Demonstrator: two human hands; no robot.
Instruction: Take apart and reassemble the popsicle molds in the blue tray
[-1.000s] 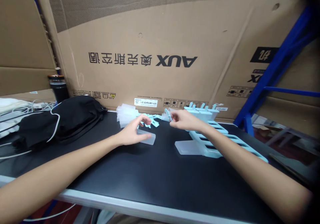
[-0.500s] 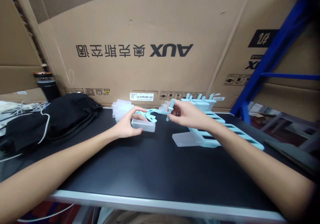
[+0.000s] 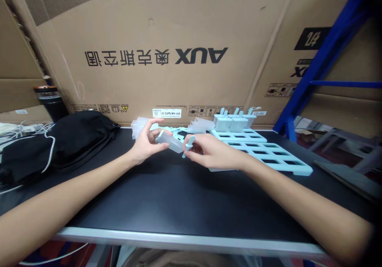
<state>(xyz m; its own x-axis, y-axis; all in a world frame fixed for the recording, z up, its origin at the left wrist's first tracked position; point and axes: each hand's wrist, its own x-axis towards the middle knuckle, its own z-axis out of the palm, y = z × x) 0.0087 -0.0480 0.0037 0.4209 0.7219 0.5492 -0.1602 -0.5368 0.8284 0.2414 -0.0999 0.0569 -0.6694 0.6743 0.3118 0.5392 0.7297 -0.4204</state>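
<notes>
Between the thumb and fingers of my left hand (image 3: 147,143) is a translucent mold cup (image 3: 173,143), tilted with its lower end to the right. My right hand (image 3: 207,151) pinches a light blue stick (image 3: 189,145) close to that end of the cup. Behind the hands lie a pile of light blue sticks (image 3: 179,131) and translucent cups at the left (image 3: 137,127) and in the middle (image 3: 200,124). A light blue rack (image 3: 270,155) with rectangular openings is right of my right hand; cups with sticks (image 3: 235,122) stand at its back.
A black bag (image 3: 85,137) and white cables (image 3: 49,139) lie at the left, with a dark bottle (image 3: 52,106) behind. A large cardboard box (image 3: 155,84) forms the back. Blue shelf posts (image 3: 316,70) and a flat dark object (image 3: 343,177) are at the right.
My right hand has moved left and down with the stick, nearer the cup. The cup in my left hand has tilted. The view has shifted slightly.
</notes>
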